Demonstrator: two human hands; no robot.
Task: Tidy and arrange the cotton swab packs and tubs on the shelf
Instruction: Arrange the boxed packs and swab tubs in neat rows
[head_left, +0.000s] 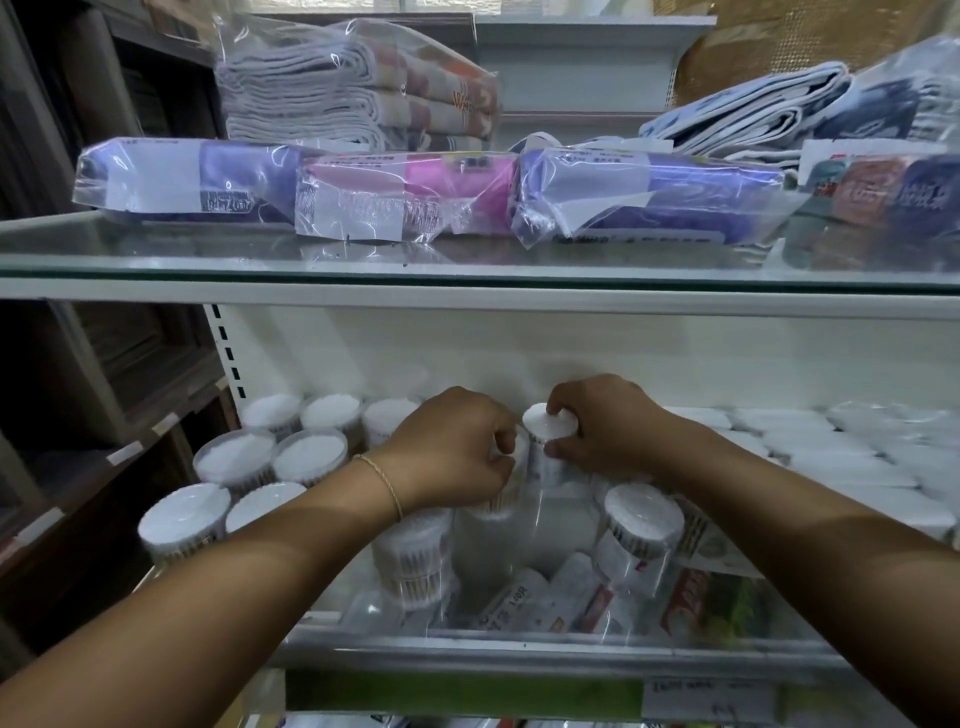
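Note:
Several round clear tubs of cotton swabs with white lids stand in rows at the left of the lower shelf. My right hand grips a white-lidded tub from above near the shelf's back wall. Beside it, my left hand is closed on another tub, mostly hidden by the fingers. One more tub leans at the right of the gap. Flat white swab packs lie stacked on the right. Rolled packs lie near the front edge.
A glass shelf sits just above, loaded with bagged purple and pink cloths and folded towels. Dark wooden shelving stands to the left. Colourful flat packets lie at the lower shelf's front right.

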